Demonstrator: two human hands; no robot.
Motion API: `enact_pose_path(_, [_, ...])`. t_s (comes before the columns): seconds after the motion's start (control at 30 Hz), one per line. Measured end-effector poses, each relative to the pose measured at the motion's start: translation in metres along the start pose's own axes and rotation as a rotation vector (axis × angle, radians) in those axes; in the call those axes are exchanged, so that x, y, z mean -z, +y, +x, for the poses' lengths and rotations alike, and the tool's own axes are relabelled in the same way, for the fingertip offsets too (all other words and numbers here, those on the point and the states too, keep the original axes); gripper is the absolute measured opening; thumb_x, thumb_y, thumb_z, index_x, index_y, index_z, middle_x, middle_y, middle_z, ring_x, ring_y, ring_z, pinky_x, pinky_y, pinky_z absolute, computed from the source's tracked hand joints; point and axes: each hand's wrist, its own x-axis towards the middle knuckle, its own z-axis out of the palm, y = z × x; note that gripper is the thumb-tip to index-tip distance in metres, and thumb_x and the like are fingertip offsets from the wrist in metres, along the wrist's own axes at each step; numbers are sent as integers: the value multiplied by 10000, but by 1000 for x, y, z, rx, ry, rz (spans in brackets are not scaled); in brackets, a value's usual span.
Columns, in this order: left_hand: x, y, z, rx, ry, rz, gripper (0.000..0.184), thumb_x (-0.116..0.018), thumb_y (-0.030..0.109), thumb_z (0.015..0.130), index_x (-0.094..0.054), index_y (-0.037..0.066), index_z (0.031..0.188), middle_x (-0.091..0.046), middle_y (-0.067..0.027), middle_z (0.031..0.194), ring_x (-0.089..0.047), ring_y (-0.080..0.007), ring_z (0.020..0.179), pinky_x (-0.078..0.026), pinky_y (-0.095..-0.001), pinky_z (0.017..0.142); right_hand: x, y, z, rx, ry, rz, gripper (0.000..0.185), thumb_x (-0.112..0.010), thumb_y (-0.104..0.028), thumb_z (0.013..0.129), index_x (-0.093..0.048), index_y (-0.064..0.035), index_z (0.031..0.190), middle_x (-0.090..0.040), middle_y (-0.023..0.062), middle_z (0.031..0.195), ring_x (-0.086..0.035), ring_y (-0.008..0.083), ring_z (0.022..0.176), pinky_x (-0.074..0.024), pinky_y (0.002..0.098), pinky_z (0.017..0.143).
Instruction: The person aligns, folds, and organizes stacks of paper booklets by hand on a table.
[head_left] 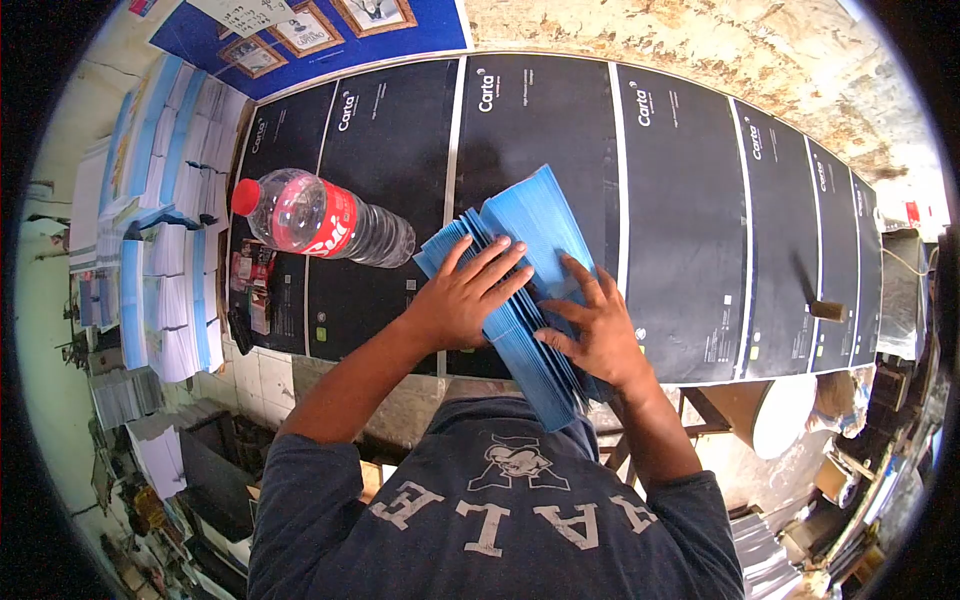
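A thick stack of blue paper sheets, perhaps folded or bound, lies at a slant across the near edge of the black table. Its layers are fanned along the middle, and its lower end reaches past the table edge to the shirt. My left hand grips the stack's left part, fingers over the top and thumb hidden. On the right part, my right hand rests with fingers spread, its thumb close to the fanned edges. A plastic bottle with a red cap and red label lies left of the stack.
Black sheets printed "Carta" cover the table. Small red packs sit at its left end, beside tall piles of blue and white paper. A short brown cylinder is toward the right. Framed pictures are on a blue board behind.
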Motion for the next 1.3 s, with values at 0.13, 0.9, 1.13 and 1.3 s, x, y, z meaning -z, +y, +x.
enact_pose_path(0.13, [0, 0, -1, -3, -12, 16, 791, -717, 505, 783, -509, 117, 1440, -393, -156, 1571, -341, -322, 1470, -197, -605, 1168, -9, 17, 0, 33, 47, 36, 360, -751, -378, 831, -757, -154, 1113, -378, 106, 1561, -372, 501, 1350, -375, 574, 1106])
enact_pose_path(0.9, [8, 2, 7, 10, -62, 29, 928, -788, 528, 706, -457, 137, 1480, -335, -122, 1607, -292, -297, 1497, -202, -597, 1180, -11, 9, -3, 71, 35, -37, 410, -768, -267, 767, -729, -181, 1166, -369, 122, 1560, -360, 505, 1358, -376, 595, 1092])
enact_pose_path(1.13, [3, 1, 7, -13, -28, 38, 916, -774, 551, 718, -455, 163, 1484, -326, -116, 1612, -279, -295, 1503, -191, -605, 1185, 1, -6, -2, 5, 5, 18, 308, -773, -317, 814, -765, -165, 1082, -410, 136, 1538, -355, 466, 1388, -323, 576, 1148])
enact_pose_path(1.3, [5, 0, 5, -12, -65, 62, 810, -699, 577, 787, -500, 153, 1447, -370, -125, 1585, -302, -297, 1491, -200, -603, 1178, -9, 8, -3, 16, 32, 7, 378, -782, -434, 795, -774, -185, 1079, -398, 97, 1543, -358, 490, 1360, -371, 580, 1101])
